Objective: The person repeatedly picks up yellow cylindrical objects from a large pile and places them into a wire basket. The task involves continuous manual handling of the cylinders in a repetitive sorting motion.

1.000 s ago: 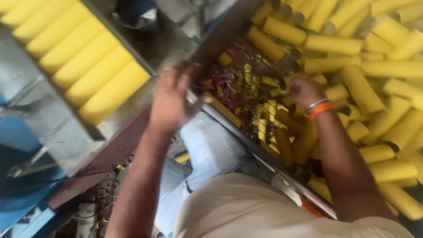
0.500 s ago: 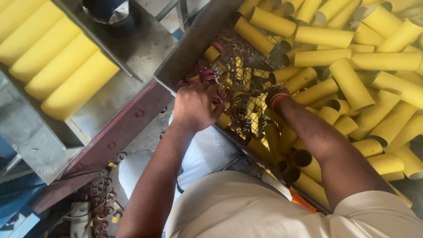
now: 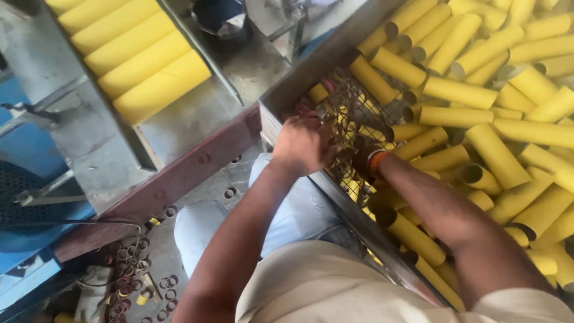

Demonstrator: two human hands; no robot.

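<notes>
Yellow tubes lie heaped in a metal bin, a wire mesh basket among them. The left hand grips the basket's near edge; the right hand is buried, grip unclear. Mesh wires could snag fingers, and shifting tubes may pin the wrist.

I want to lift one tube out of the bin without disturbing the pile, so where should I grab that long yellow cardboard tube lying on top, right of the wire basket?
Grip the long yellow cardboard tube around its middle, coming from above: it lies flat on top with its upper side exposed.
</notes>
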